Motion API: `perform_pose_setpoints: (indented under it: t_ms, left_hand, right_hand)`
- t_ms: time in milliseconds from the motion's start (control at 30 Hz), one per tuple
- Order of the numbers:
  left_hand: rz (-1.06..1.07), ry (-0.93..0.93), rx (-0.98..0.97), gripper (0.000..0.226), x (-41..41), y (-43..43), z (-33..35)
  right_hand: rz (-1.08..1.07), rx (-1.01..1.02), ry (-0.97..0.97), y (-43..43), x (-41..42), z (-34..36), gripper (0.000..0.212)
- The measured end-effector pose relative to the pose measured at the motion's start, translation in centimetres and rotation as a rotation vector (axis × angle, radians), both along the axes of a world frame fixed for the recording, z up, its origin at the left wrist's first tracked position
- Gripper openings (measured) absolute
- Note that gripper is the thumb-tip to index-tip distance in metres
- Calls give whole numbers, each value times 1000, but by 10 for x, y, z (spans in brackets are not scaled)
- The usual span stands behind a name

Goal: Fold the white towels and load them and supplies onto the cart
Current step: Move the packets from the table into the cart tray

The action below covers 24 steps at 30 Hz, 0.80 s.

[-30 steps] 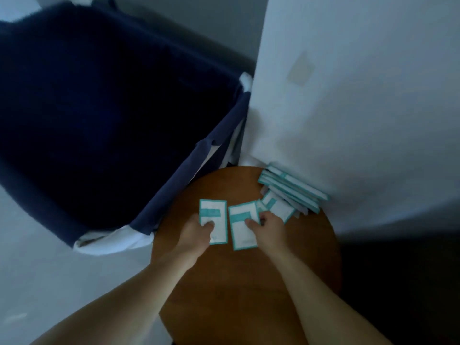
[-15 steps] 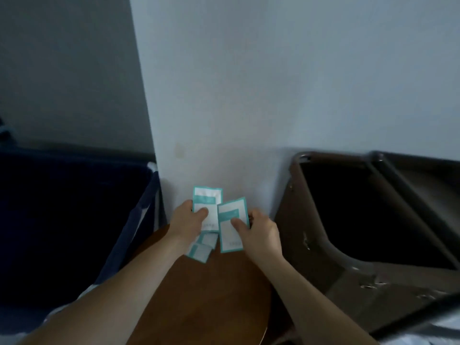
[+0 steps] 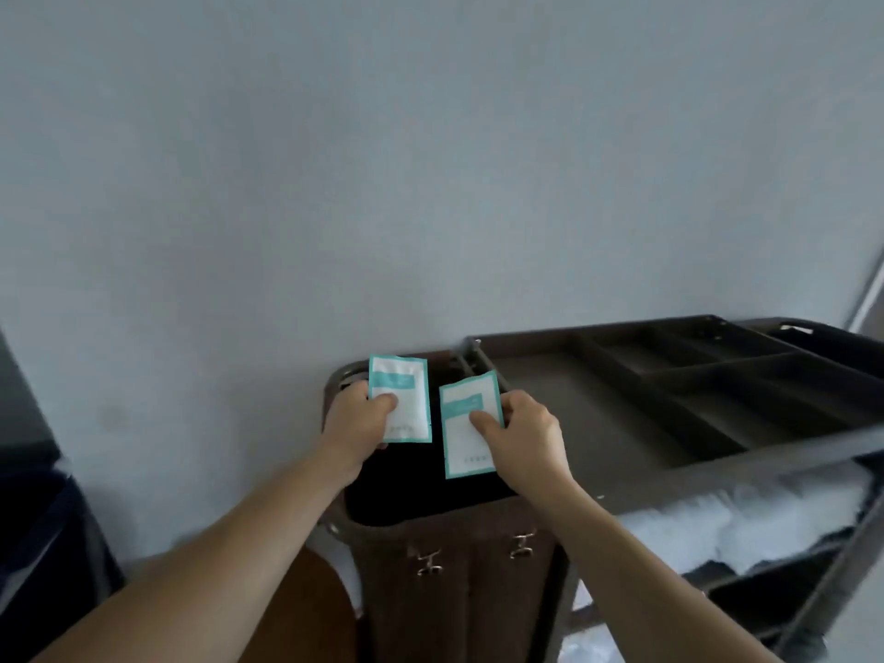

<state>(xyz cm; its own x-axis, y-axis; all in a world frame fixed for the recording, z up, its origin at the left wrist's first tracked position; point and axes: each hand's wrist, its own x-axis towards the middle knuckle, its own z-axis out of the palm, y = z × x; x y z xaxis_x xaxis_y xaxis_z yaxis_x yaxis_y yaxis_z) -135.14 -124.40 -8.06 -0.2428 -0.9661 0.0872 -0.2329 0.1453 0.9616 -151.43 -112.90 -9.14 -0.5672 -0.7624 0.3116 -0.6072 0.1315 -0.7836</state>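
Note:
My left hand grips a white packet with teal edging, held upright. My right hand grips a second teal-edged packet, tilted slightly. Both packets hover over the dark opening of the brown cloth bag at the left end of the cart. The cart's grey top tray with its divided compartments lies just right of my right hand. White towels lie on the shelf under the tray.
A pale wall rises right behind the cart. The round wooden table shows at the bottom, left of the bag. A dark blue bin stands at the far left. The cart's metal frame runs down at the right.
I lifted both packets off the wooden table and my view swung right, from the blue bin and table to the cart. My hands now hold the packets over the cart's bag.

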Motion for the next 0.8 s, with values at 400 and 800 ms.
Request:
perform_pose_setpoints:
  t_ms: [400,800]
  left_hand:
    - [-227,-32,20,11,-227,11,8]
    - [-304,-51,132,14,-371,-90,-8]
  right_hand:
    - [-248,72,-30,51,-232,-1,19]
    - [-234,255,23,-53,-403,16,8]
